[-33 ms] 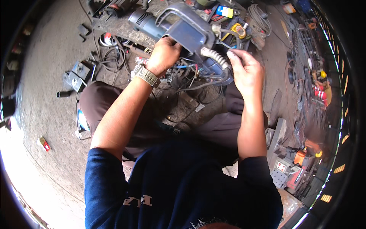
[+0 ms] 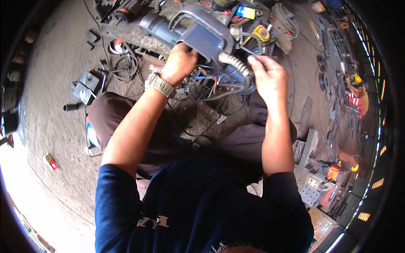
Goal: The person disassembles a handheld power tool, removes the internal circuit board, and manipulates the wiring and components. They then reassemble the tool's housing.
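A blue-grey power tool (image 2: 204, 40) with a looped handle and a round motor housing (image 2: 155, 26) lies in front of my knees. My left hand (image 2: 181, 61), with a watch on its wrist, is closed on the tool's near edge, its fingertips partly hidden under the housing. To the right, my right hand (image 2: 270, 76) has thumb and fingers drawn together beside the tool; whatever is between them I cannot make out. Between my hands a ribbed pale hose (image 2: 236, 63) curves down from the housing. Loose coloured wires (image 2: 211, 80) spill out below it.
A yellow tape measure (image 2: 261, 33) and hand tools lie beyond my right hand. Coiled cable (image 2: 284, 19) sits farther right. On the left are a grey metal box (image 2: 88, 83), a black tube (image 2: 71, 107) and looped cords (image 2: 126, 63). An orange machine (image 2: 333, 172) stands at far right.
The whole view has shifted slightly, with the tool and both hands a little farther left. My hands keep nearly the same places on and beside the tool.
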